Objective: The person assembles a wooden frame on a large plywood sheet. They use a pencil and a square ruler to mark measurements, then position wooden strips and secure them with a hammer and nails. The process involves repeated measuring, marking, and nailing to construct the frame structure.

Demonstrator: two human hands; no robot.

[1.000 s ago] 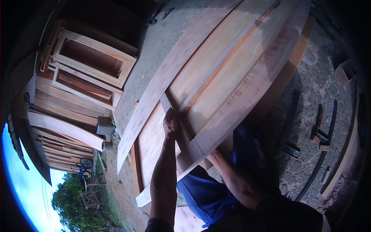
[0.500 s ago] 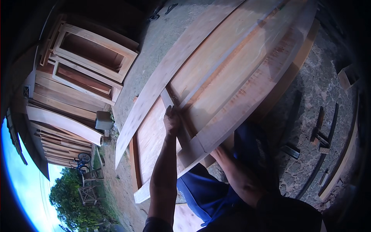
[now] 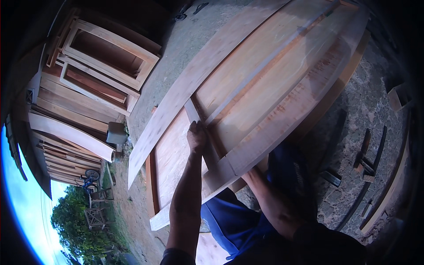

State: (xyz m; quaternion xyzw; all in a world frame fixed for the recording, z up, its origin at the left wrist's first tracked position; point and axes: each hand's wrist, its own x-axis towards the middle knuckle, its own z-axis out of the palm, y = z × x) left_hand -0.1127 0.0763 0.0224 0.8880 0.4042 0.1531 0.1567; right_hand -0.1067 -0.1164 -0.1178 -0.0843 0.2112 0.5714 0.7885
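Note:
A large door-like framed wooden panel (image 3: 282, 121) lies slantwise before me, with pale boards set between long side pieces and a thin middle bar. My left hand (image 3: 197, 136) is closed round the short crosspiece (image 3: 211, 160) that spans the frame near its closer end. From the lower right my right forearm (image 3: 274, 205) reaches to the near long edge. There the right hand passes beneath the panel, and its fingers are hidden. The panel's near corner is close above my blue-clad legs (image 3: 234, 221).
Unglazed wooden frames (image 3: 108, 53) and stacked planks (image 3: 73, 104) lean along the left, near a grey container (image 3: 116, 133). Wood offcuts (image 3: 365, 165) and a dark metal-looking piece (image 3: 331, 177) lie on the rough ground to the right. A bicycle (image 3: 90, 177) stands farther off.
The view has shifted slightly, and the panel's ends sit a little differently in it. Both hands keep their places on the panel.

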